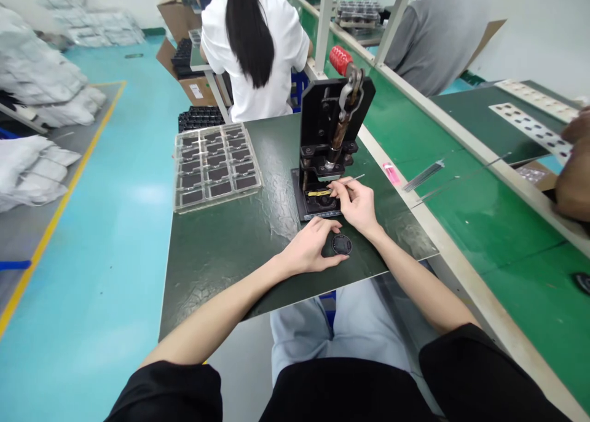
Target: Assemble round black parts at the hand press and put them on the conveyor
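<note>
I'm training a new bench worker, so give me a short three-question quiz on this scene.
1. Which hand holds the thin metal pick?
2. True or false: the clear plastic tray of black pieces lies on the same dark green mat as the black bench press.
3. Fill in the blank: the grip on the press lever is ____.

Key:
1. The right hand
2. True
3. Red
</note>
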